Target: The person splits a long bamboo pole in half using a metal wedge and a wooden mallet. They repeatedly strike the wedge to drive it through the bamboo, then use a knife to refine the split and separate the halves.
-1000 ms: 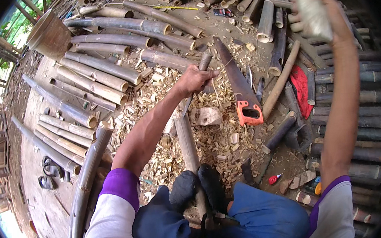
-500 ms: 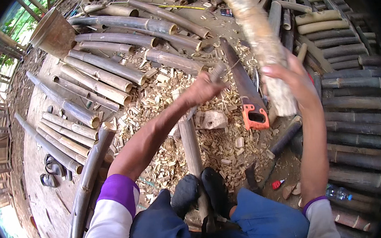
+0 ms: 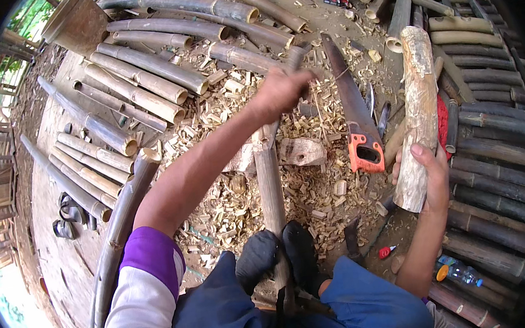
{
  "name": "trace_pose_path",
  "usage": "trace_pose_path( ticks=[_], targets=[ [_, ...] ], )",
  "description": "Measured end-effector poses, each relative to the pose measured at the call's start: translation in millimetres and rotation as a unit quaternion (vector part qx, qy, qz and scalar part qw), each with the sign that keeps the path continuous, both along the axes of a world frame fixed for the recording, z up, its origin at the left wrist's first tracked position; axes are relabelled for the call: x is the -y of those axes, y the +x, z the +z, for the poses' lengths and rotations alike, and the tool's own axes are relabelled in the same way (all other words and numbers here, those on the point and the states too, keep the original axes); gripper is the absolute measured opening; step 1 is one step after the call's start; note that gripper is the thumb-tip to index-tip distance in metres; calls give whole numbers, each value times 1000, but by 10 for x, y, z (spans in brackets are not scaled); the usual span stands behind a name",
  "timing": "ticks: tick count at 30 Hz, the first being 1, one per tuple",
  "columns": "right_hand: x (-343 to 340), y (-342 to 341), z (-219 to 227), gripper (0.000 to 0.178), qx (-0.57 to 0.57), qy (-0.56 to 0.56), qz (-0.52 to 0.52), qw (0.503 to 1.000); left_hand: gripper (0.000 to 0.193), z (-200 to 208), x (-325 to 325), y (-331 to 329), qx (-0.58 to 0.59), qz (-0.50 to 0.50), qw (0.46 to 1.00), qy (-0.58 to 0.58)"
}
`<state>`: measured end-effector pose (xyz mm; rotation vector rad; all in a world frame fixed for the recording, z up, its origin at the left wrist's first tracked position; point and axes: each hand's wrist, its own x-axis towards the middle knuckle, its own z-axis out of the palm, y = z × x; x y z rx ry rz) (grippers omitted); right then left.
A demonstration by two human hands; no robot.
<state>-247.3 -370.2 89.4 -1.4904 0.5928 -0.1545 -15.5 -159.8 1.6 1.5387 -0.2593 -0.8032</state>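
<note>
My left hand [image 3: 282, 91], a little blurred, is closed around a chisel whose grey handle end [image 3: 295, 57] sticks out above the fist. Its lower end meets a bamboo pole [image 3: 270, 188] near the pole's far end. The pole runs toward me between my two dark-shod feet [image 3: 258, 258], and its far part lies over a pale notched wood block [image 3: 302, 152]. On the right, my right hand [image 3: 433, 171] grips the lower part of a thick, pale wooden club [image 3: 418, 97], held upright and apart from the chisel. Between the hands lies a handsaw [image 3: 358, 118] with an orange handle.
Wood chips [image 3: 229, 214] cover the ground around the block. Cut bamboo poles [image 3: 143, 81] lie at the left, with a brown bucket [image 3: 77, 23] behind them. Stacked bamboo [image 3: 494, 175] fills the right side. A small red bottle [image 3: 386, 252] and a clear plastic bottle [image 3: 466, 274] lie nearby.
The club has come down and to the right, away from the chisel, with my right hand lower. My left hand stays on the chisel, and the whole view has shifted slightly.
</note>
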Motion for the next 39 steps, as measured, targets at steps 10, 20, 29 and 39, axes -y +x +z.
trace_pose_path(
  ticks=[10, 20, 29, 39],
  targets=[
    [-154, 2, 12, 39, -2, 22, 31, 999, 30, -35, 107, 41, 24, -103, 992, -74],
    [-204, -39, -4, 50, -17, 54, 12, 998, 34, -138, 120, 116, 34, -61, 996, -49],
    [-194, -38, -11, 49, -11, 50, 27, 998, 34, -185, 124, 147, 38, -81, 995, -31],
    [-217, -30, 15, 51, -13, 43, 36, 998, 32, -198, 106, 138, 27, -84, 993, -73]
  ],
)
